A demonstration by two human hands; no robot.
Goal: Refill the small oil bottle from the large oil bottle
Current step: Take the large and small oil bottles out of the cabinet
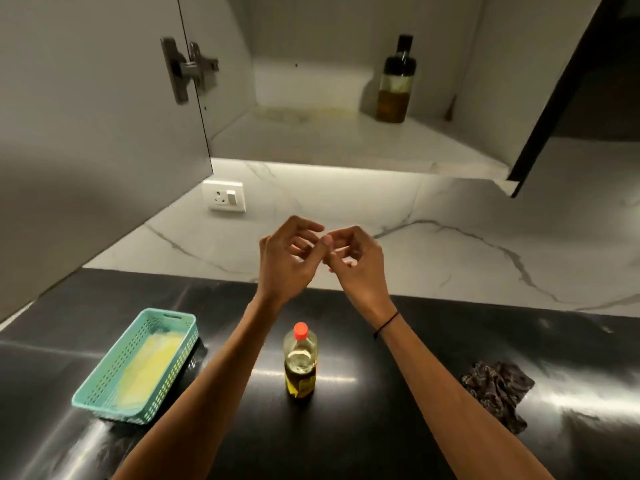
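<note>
**Orange-capped bottle waits below idle hands**

Orange-capped bottle (300, 362) stands upright on the counter (381, 427), beneath and between both wrists. Left hand (285, 259) and right hand (353, 259) hover loosely curled, fingertips meeting, apparently empty. Dark bottle (396, 81) stands upright in the cupboard, nearer the right hand.

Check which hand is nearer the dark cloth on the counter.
Right. The right hand is raised up-left of the dark cloth; the left hand is beside it, farther left.

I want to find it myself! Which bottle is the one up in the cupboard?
Look inside the open wall cupboard above the counter. On its shelf's right side stands a dark glass bottle with a black top, alone there, unlike the red-capped bottle down on the counter.
</note>
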